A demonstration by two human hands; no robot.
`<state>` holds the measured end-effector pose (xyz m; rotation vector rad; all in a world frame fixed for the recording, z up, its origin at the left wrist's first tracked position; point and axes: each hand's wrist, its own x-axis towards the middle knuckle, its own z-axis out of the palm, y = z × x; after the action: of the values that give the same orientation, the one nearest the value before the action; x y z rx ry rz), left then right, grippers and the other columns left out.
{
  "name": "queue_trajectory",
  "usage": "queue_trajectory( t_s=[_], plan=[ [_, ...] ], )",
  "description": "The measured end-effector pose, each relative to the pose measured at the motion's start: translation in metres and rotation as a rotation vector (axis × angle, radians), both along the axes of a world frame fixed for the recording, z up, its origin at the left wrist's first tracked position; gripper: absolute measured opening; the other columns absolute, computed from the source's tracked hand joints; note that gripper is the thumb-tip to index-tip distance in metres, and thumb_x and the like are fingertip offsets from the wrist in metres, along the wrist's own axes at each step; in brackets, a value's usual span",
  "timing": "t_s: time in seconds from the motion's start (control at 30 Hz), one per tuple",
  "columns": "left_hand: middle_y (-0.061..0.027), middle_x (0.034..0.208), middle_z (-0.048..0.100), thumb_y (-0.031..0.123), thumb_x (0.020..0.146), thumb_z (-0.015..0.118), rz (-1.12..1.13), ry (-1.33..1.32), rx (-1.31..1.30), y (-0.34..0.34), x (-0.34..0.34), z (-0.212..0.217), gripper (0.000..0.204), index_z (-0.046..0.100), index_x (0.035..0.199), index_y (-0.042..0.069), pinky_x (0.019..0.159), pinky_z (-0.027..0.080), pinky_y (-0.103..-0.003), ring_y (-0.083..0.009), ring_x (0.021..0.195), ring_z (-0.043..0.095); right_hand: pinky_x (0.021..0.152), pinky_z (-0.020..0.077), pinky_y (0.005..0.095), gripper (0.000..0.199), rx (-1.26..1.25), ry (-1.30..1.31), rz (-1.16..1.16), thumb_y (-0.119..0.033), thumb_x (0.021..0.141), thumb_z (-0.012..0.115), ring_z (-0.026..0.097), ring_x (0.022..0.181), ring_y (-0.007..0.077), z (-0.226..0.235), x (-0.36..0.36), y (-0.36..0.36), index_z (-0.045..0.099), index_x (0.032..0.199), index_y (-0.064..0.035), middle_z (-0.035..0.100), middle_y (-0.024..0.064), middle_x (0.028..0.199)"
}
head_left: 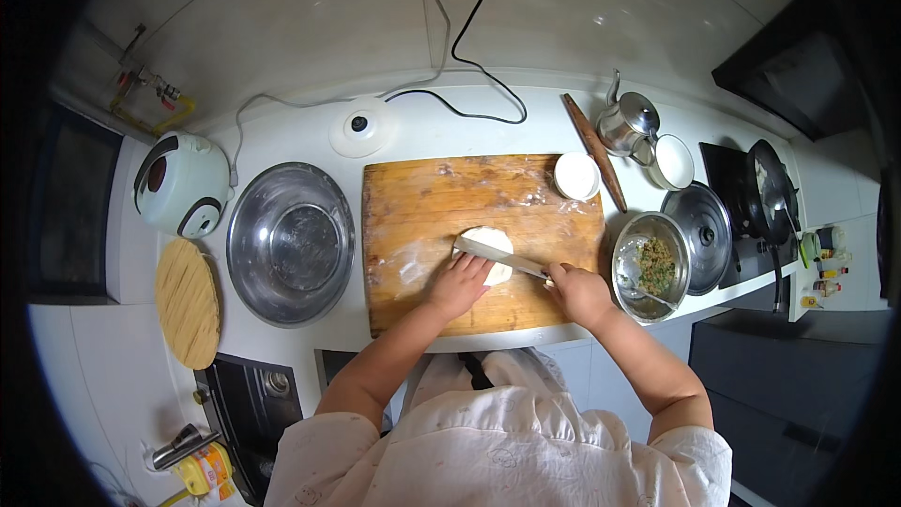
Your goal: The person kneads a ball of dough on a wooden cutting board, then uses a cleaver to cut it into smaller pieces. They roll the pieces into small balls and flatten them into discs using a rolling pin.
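Both bare forearms reach forward from the lower edge. The left hand (457, 285) lies palm-down, fingers extended and pressing flat. The right hand (579, 293) is curled closed, apparently around a handle.

home kitchen — white counter (282, 136) | stove with pan (768, 190) | rice cooker (181, 185) — cutting board (432, 216)

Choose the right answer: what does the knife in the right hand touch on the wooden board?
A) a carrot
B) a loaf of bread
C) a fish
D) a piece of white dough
D: the right hand holds the knife across a pale round piece of dough on the board, with the left hand pressing beside it.
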<state>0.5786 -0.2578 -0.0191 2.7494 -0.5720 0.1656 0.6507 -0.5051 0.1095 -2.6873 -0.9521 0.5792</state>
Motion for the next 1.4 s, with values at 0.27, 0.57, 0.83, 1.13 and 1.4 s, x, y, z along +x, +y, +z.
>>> queue_trajectory(
  t_s=[0.27, 0.57, 0.83, 1.13, 1.4],
  plan=[
    [-0.0105, 0.139, 0.046, 0.028, 0.080, 0.069, 0.018, 0.082, -0.039, 0.001, 0.003, 0.012, 0.062, 0.048, 0.134, 0.006, 0.114, 0.027, -0.040, -0.0282, 0.133, 0.036, 0.074, 0.0501, 0.0472, 0.022, -0.094, 0.129, 0.010, -0.019, 0.091, 0.050, 0.065, 0.085, 0.0376, -0.006, 0.012, 0.009, 0.050, 0.110, -0.0081, 0.066, 0.0186, 0.091],
    [-0.0122, 0.129, 0.051, 0.022, 0.078, 0.069, 0.013, 0.048, -0.125, 0.001, 0.004, 0.003, 0.055, 0.052, 0.128, 0.007, 0.108, 0.035, -0.040, -0.0304, 0.126, 0.043, 0.076, 0.0486, 0.0477, 0.026, -0.076, 0.255, 0.044, -0.020, 0.091, 0.052, 0.064, 0.085, 0.0410, -0.019, 0.033, 0.021, 0.047, 0.112, -0.0063, 0.066, 0.0238, 0.089],
    [-0.0127, 0.129, 0.051, 0.020, 0.077, 0.069, 0.024, 0.074, -0.178, 0.002, 0.003, 0.005, 0.053, 0.053, 0.126, 0.007, 0.109, 0.035, -0.040, -0.0306, 0.126, 0.044, 0.076, 0.0483, 0.0471, 0.029, -0.034, 0.281, 0.038, -0.021, 0.091, 0.057, 0.062, 0.087, 0.0410, -0.037, 0.039, 0.029, 0.048, 0.113, -0.0053, 0.065, 0.0223, 0.091],
    [-0.0097, 0.127, 0.054, 0.018, 0.075, 0.070, 0.038, 0.054, -0.126, -0.004, 0.003, 0.013, 0.051, 0.056, 0.123, 0.009, 0.109, 0.035, -0.039, -0.0272, 0.124, 0.046, 0.076, 0.0496, 0.0453, 0.028, 0.076, 0.199, 0.000, -0.016, 0.088, 0.057, 0.063, 0.088, 0.0387, -0.043, 0.028, 0.051, 0.049, 0.112, -0.0053, 0.066, 0.0209, 0.092],
    [-0.0068, 0.123, 0.056, 0.015, 0.070, 0.072, -0.053, 0.086, -0.107, 0.000, -0.010, 0.026, 0.050, 0.059, 0.118, 0.009, 0.104, 0.039, -0.039, -0.0266, 0.121, 0.048, 0.079, 0.0498, 0.0450, 0.023, 0.019, 0.249, -0.068, -0.016, 0.087, 0.054, 0.063, 0.094, 0.0379, -0.041, 0.012, 0.061, 0.048, 0.106, -0.0031, 0.065, 0.0227, 0.098]
  ],
)
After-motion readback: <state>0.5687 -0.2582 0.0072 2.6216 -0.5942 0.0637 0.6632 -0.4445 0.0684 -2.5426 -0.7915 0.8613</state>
